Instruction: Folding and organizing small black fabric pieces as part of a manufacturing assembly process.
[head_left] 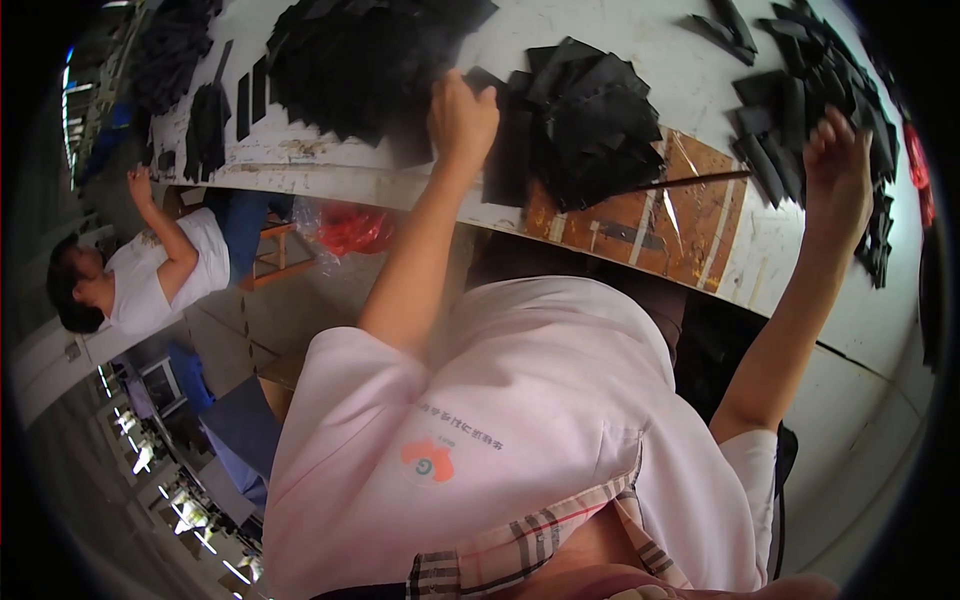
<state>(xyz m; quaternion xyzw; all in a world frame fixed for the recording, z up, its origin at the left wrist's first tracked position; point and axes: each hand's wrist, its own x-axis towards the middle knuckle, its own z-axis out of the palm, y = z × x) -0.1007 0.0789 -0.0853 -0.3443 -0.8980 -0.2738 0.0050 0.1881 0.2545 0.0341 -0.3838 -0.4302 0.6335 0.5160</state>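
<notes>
A factory workshop is indicated: a long white worktable [692,92] is loaded with heaps of black cut pieces [365,75] at eleven and one o'clock; a co-worker [170,268] is seen at nine, rows of lamps [192,516] at eight.

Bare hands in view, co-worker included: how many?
3: the person's left hand between a large black pile and a smaller black pile; right hand by black pieces at right; a co-worker's hand, far left. The co-worker's other hand may be hidden.
</notes>
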